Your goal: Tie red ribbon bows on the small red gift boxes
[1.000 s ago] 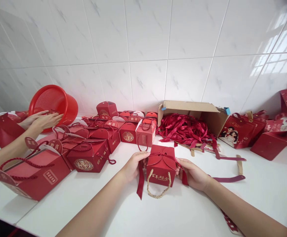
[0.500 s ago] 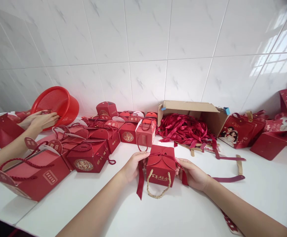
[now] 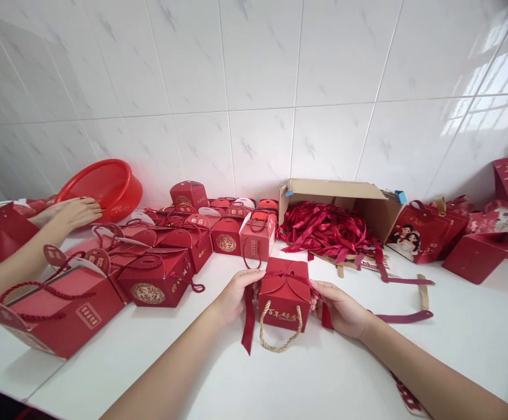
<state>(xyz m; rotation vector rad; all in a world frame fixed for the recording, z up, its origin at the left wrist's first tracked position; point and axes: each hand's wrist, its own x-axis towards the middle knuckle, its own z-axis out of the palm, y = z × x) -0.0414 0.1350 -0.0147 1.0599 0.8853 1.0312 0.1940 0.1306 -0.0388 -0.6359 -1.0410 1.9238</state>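
Between my two hands stands a small red gift box (image 3: 284, 291) with gold lettering and a beige rope handle (image 3: 280, 349) hanging down its front. A dark red ribbon (image 3: 248, 326) crosses its folded top and hangs down on both sides. My left hand (image 3: 238, 294) is closed at the box's left side, thumb along the ribbon. On the opposite side my right hand (image 3: 339, 303) closes on the ribbon and the box edge. The undersides of the fingers are partly hidden by box and ribbon.
Several red boxes with cord handles (image 3: 155, 277) crowd the left. A cardboard box (image 3: 336, 188) spills a heap of red ribbons (image 3: 328, 227). Red bags (image 3: 428, 233) stand right. At far left, another person's hands (image 3: 76, 213) are by a red plastic basket (image 3: 126, 186).
The red plastic basket has tilted and lowered slightly, and the other person's hand has shifted a little left. My hands and the gift box have stayed in place.
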